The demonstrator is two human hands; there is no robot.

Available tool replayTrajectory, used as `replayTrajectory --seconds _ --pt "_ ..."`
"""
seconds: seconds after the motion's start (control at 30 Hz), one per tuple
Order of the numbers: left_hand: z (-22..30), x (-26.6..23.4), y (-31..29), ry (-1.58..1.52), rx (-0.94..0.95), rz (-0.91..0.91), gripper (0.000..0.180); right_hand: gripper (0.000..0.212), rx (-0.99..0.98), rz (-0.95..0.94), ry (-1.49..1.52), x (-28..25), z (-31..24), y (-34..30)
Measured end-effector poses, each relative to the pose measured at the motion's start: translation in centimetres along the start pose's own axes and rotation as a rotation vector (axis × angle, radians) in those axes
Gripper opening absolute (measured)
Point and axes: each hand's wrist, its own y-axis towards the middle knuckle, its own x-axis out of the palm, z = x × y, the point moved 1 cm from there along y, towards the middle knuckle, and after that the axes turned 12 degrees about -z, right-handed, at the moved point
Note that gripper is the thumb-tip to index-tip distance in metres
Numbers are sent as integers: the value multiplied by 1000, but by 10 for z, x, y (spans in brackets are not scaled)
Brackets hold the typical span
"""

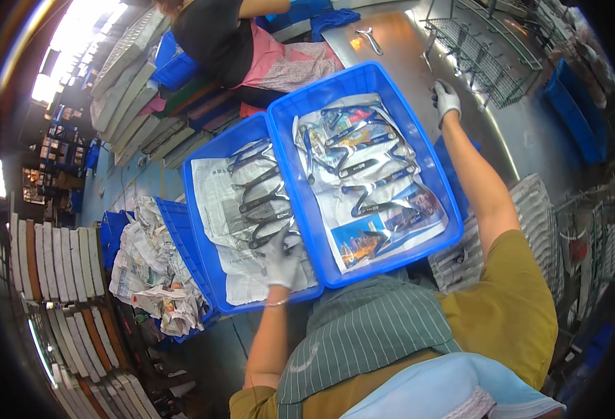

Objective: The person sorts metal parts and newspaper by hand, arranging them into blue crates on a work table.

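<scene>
My left hand [278, 264], in a pale glove with dark fingertips, reaches down into the left blue bin [199, 234]. Its bent fingers close on the nearest forked metal piece [257, 241], partly hiding it. Further such pieces [255, 201], shiny with dark arms, lie in a row on newspaper there. The right blue bin [439, 241] overlaps the left one's edge and holds several similar pieces [363, 167] on printed paper. My right hand [446, 101], gloved too, is out beyond that bin above the metal table, fingers curled; what they hold, if anything, is hidden.
A forked metal piece [370, 41] lies on the metal table [398, 59], with a green wire rack [486, 59] beyond. Crumpled newspaper [157, 272] fills a bin at left. Another person [213, 42] works at the far side. Stacked boards [59, 262] stand at far left.
</scene>
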Motion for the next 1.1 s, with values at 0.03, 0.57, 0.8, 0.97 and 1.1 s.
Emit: replayTrajectory --seconds 0.03,0.57,0.8,0.97,1.1 --pt "7 13 -5 -45 22 27 55 39 -3 -24 10 0 0 20" --pt "37 59 -25 343 -124 1 55 29 132 -160 108 38 -7 133" --pt "47 52 -13 309 -18 19 63 41 -324 -432 -292 110 -103 34" --pt "67 27 -17 262 177 461 83 29 -301 -1071 -89 176 -159 -167" --pt "91 -32 -20 254 292 484 63 30 89 -1494 -165 197 -164 -274"
